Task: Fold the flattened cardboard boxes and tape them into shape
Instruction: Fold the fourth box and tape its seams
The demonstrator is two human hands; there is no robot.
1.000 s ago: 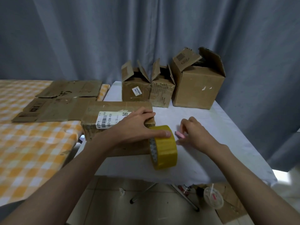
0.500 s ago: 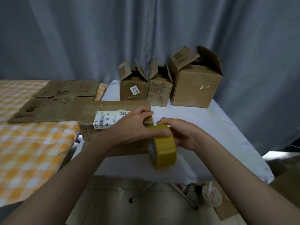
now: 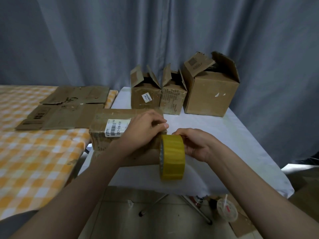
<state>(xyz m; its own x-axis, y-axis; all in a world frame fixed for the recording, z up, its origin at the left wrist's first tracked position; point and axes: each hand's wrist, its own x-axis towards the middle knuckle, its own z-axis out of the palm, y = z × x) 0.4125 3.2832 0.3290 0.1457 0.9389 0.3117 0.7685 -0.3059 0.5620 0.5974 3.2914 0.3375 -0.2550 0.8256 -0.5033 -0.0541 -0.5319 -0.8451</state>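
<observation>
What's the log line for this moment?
left hand: pinching tape end on box | right hand: holding tape roll | stage: taping

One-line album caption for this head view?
Left hand pinches tape onto a cardboard box; right hand grips the yellow tape roll.

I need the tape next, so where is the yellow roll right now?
In the head view the yellow tape roll stands on edge near the front of the white table, against the labelled box, with the right hand holding it.

Both forearms bare to the frame edge: no sleeves, watch, rings or gloves visible
</observation>
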